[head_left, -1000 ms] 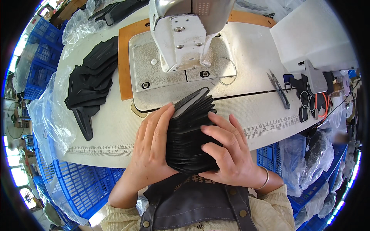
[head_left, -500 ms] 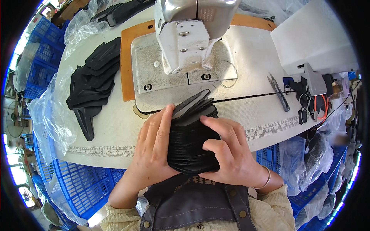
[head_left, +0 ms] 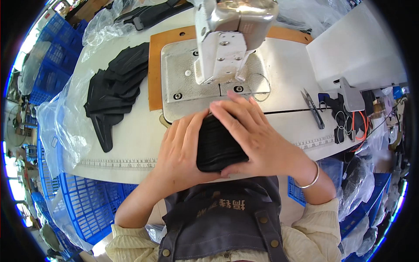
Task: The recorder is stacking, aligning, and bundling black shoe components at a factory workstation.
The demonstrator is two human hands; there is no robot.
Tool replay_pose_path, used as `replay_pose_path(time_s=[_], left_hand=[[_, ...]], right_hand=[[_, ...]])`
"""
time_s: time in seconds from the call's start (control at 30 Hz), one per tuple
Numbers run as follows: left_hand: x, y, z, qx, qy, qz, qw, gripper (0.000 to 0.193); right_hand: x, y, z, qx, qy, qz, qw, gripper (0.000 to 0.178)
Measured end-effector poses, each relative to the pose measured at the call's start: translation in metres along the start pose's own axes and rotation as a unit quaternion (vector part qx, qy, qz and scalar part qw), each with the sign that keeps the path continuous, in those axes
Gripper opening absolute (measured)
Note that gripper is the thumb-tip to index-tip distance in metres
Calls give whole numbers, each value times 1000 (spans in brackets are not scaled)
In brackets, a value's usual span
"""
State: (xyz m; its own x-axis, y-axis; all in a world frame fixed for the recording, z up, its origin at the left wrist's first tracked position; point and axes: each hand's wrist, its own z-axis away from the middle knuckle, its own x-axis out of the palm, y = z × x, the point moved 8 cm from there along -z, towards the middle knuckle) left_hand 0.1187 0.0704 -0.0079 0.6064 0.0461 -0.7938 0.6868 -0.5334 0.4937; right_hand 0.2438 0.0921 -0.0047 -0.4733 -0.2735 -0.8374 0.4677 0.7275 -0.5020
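Observation:
A thick stack of flat black pieces (head_left: 219,146) is gripped between my two hands at the table's front edge. Along its left side my left hand (head_left: 181,148) presses with the fingers together and the thumb below. My right hand (head_left: 253,137) curves over the far end and right side, its thumb at the near end. The far part of the stack is hidden under the right fingers. Beyond it stands the sewing machine head (head_left: 229,48) over its metal plate (head_left: 183,74). Overlapping black shaped pieces (head_left: 115,87) lie fanned out on the left of the white table (head_left: 135,144).
Thread snips (head_left: 313,109) lie on the right, beside a grey clamp (head_left: 351,98) with black scraps and orange cord. Clear plastic film (head_left: 65,126) hangs over the left table edge. Blue crates (head_left: 94,205) stand below. A printed ruler strip (head_left: 118,163) follows the front edge.
My right hand has shifted from the stack's right side to over its far end. The splayed top pieces are now covered by its fingers. The whole scene sits slightly further right in view.

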Motion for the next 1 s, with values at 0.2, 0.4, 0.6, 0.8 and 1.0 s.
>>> replay_pose_path(time_s=[0.2, 0.4, 0.6, 0.8, 1.0], left_hand=[[5, -4, 1, 9, -9, -6, 1000, 115], [2, -2, 3, 16, 17, 11, 1000, 109], [1, 1, 5, 30, 29, 21, 999, 107], [-2, 0, 4, 35, -2, 44, 998, 116], [2, -6, 5, 67, -42, 42, 996, 112]], right_hand=[[7, -5, 5, 7, 15, 0, 1000, 114], [11, -52, 63, -87, 297, 186, 933, 58], [20, -57, 70, -82, 350, 202, 911, 36], [14, -51, 63, -48, 308, 122, 942, 43], [20, -58, 66, -57, 349, 202, 913, 40]])
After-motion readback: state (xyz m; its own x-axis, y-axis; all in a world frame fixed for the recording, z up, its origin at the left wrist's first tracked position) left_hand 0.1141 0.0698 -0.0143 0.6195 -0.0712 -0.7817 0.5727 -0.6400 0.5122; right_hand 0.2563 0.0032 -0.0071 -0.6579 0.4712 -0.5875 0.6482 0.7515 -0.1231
